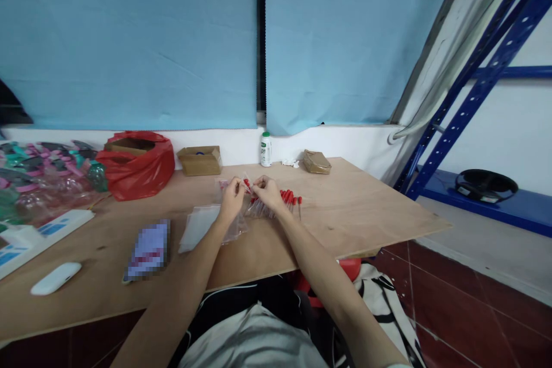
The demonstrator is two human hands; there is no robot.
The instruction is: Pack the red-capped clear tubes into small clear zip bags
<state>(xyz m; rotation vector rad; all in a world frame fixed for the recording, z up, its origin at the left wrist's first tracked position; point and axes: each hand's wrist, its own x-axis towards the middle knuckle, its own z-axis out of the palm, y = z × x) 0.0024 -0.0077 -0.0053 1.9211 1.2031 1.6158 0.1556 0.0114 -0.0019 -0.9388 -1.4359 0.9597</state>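
My left hand (232, 196) and my right hand (268, 192) are close together over the table, fingers pinched. Between them is a small clear plastic bag (246, 176) with a red tip (246, 183) showing at it. Both hands seem to grip the bag's edges, though the fingers partly hide it. Beneath and beside my right hand lies a pile of slim clear tubes with red ends (288, 198), like droppers. Flat clear plastic bags (198, 229) are stacked under my left forearm, and more bags lie just behind my left hand.
On the wooden table (353, 207) are a phone (149, 250), a white case (56, 278), a power strip (64, 224), spray bottles (38, 184), a red bag (138, 169), an open cardboard box (199, 161), a white bottle (266, 150) and a brown package (317, 162). A blue shelf (526, 210) stands right.
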